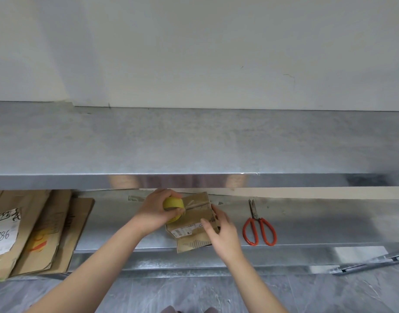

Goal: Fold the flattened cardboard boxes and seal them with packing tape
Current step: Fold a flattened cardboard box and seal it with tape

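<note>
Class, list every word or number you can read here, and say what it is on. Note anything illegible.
"7786": white label on the left flattened cardboard; its start is perhaps cut off at the frame edge.
Black handwriting above it: illegible.
Orange marks on the next sheet: illegible.
Printed label on the small box: too small to read.

This looks like a packing or storage room. Bare metal shelves run along a plain white wall. Flattened cardboard bearing shipping labels is stacked on the lower shelf, where red-handled scissors lie, above a grey tiled floor.
</note>
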`<state>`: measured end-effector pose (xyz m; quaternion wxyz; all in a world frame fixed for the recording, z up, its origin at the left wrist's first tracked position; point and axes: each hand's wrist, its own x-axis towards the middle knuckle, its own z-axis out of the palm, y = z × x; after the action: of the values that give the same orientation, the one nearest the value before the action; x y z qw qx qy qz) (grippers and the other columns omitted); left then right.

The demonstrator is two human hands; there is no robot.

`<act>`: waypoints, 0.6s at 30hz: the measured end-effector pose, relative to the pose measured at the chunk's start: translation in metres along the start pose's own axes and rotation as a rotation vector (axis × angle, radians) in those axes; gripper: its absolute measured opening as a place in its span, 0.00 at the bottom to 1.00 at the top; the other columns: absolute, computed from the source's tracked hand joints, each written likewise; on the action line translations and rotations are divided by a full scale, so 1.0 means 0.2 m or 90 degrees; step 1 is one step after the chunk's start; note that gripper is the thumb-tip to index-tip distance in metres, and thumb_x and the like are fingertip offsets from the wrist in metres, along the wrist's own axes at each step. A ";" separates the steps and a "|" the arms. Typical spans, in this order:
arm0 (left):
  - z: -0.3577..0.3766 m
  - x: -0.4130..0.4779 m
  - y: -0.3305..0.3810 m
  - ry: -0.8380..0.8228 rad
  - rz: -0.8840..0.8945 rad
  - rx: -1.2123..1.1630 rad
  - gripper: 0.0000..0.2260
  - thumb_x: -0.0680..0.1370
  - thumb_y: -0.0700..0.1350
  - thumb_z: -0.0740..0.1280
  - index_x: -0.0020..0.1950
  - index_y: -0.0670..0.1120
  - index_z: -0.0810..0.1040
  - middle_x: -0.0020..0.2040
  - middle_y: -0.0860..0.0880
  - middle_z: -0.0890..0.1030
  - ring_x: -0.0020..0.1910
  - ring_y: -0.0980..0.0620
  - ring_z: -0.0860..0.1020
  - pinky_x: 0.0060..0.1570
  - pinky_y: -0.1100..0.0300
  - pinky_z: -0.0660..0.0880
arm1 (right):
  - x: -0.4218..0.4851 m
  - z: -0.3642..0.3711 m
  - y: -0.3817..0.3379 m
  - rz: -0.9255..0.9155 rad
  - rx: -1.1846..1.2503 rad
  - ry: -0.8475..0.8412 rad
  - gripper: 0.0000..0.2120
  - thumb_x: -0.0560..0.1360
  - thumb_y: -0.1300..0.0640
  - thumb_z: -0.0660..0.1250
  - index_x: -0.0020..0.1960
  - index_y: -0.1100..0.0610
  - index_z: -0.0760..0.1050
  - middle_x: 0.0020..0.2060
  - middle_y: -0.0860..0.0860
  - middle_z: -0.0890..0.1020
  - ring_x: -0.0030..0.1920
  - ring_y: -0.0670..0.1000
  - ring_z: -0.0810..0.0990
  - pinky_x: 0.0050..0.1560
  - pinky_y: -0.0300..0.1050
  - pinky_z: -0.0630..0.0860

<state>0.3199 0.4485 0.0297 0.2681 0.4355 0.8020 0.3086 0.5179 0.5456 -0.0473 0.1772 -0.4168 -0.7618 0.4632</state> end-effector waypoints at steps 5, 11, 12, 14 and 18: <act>-0.01 -0.02 0.01 -0.002 0.004 -0.015 0.13 0.71 0.51 0.75 0.53 0.61 0.76 0.53 0.59 0.74 0.54 0.58 0.72 0.46 0.71 0.66 | 0.05 0.02 -0.05 -0.024 -0.039 0.019 0.31 0.75 0.42 0.68 0.74 0.50 0.66 0.67 0.47 0.74 0.64 0.48 0.75 0.58 0.38 0.73; 0.00 -0.05 0.02 0.014 0.022 0.009 0.15 0.74 0.48 0.72 0.59 0.59 0.75 0.55 0.57 0.72 0.54 0.59 0.69 0.45 0.81 0.62 | 0.09 0.04 -0.02 0.049 -0.002 -0.051 0.25 0.77 0.50 0.67 0.72 0.46 0.67 0.64 0.50 0.77 0.62 0.52 0.77 0.56 0.40 0.73; 0.00 -0.05 0.02 0.014 0.029 0.009 0.16 0.74 0.48 0.72 0.58 0.60 0.74 0.55 0.58 0.72 0.54 0.59 0.69 0.45 0.81 0.62 | 0.08 0.05 -0.02 0.059 0.001 -0.052 0.25 0.77 0.50 0.66 0.73 0.46 0.66 0.64 0.51 0.78 0.61 0.53 0.78 0.54 0.39 0.72; 0.00 -0.05 0.02 0.009 0.036 0.001 0.17 0.73 0.49 0.73 0.57 0.63 0.72 0.55 0.60 0.72 0.54 0.59 0.71 0.47 0.78 0.63 | 0.07 0.07 -0.02 0.079 0.013 -0.040 0.25 0.78 0.51 0.66 0.73 0.46 0.66 0.63 0.53 0.79 0.60 0.54 0.78 0.52 0.39 0.71; -0.03 -0.06 -0.01 0.003 0.023 0.005 0.16 0.73 0.51 0.73 0.56 0.61 0.73 0.56 0.57 0.74 0.54 0.58 0.72 0.47 0.73 0.65 | 0.04 0.08 -0.04 0.099 0.035 -0.024 0.25 0.78 0.51 0.65 0.74 0.48 0.65 0.64 0.51 0.78 0.64 0.53 0.76 0.54 0.37 0.70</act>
<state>0.3194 0.4355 0.0343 0.2586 0.4503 0.7960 0.3111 0.4985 0.5414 -0.0508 0.1375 -0.4612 -0.7173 0.5039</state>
